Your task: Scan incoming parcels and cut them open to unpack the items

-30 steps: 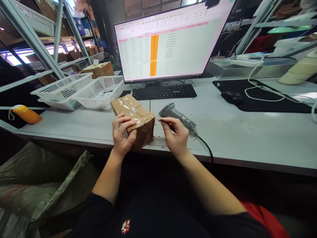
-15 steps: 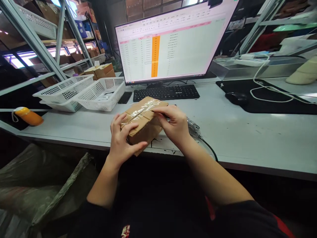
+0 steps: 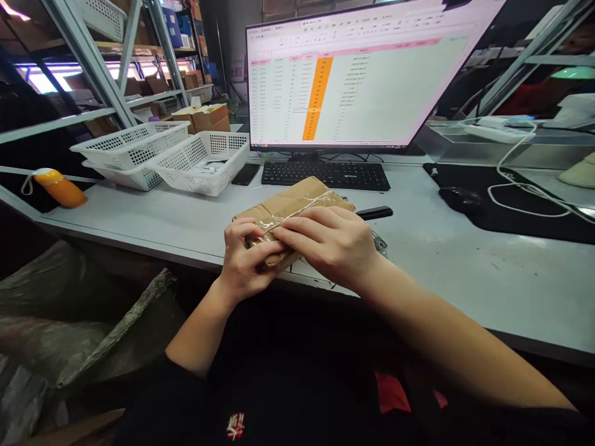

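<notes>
A brown cardboard box (image 3: pixel 297 197) sealed with clear tape lies at the near edge of the grey table (image 3: pixel 465 266). My left hand (image 3: pixel 246 263) grips its near left end, thumb on top and fingers curled under. My right hand (image 3: pixel 331 243) lies over the near top of the box, its fingers pressed together along the tape seam and pointing left. Whether a small tool sits under those fingers is hidden. A black pen-like object (image 3: pixel 374 213) lies on the table just right of the box. A plastic-wrapped part of the barcode scanner (image 3: pixel 380 243) peeks out behind my right hand.
Behind the box are a black keyboard (image 3: pixel 325 174) and a large monitor (image 3: pixel 367 74) showing a spreadsheet. White mesh baskets (image 3: pixel 199 162) and a dark phone (image 3: pixel 245 174) stand at the left, a mouse (image 3: pixel 463 199) on a black mat at the right. Grey bags (image 3: pixel 69 322) lie below left.
The box went from standing tilted on its end to lying flatter. My right hand left the spot by the scanner and came onto the box top. The view shifted closer.
</notes>
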The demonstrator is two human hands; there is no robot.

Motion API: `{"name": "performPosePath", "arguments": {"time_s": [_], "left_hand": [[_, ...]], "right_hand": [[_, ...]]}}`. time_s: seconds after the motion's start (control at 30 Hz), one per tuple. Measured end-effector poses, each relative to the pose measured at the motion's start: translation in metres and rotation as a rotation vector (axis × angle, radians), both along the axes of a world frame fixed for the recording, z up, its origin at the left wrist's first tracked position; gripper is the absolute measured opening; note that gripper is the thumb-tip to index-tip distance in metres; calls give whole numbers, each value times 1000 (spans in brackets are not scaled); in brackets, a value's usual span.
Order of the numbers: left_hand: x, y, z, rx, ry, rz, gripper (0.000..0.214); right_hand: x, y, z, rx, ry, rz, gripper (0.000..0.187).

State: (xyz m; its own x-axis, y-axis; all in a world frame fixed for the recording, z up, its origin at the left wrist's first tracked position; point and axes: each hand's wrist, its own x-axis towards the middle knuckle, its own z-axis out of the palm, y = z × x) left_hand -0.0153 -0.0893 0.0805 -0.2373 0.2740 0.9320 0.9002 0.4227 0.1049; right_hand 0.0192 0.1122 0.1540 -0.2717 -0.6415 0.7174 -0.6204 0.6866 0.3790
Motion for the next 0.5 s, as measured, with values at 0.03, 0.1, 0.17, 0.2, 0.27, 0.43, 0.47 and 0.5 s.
{"name": "performPosePath", "arguments": {"time_s": [0.03,0.1,0.17,0.2,0.27,0.43,0.47,0.5], "left_hand": [[-1,0,-1,3,-4,-3,19],[-2,-1,-2,12,-12,-20,21],[-4,-1,-2,22,-19,-42,22],[-4,-1,-2,28,-20,-51,22],[-6,0,-2,36,-19,-62,22],[-7,1,-2,30,2,-38,22],[-7,1,-2,21,7,-27,22],[-7,1,-1,13,13,-17,22]], "right_hand": [[-1,0,0,2,-4,-7,24],[-2,-2,-1,12,8,-20,23],[-3,-5,0,24,41,-43,22],[-3,-6,0,34,63,-60,22],[-2,-8,1,66,112,-96,23],[4,-8,3,110,124,-199,25],[5,-7,3,105,112,-219,25],[6,-6,2,99,100,-233,25]]}}
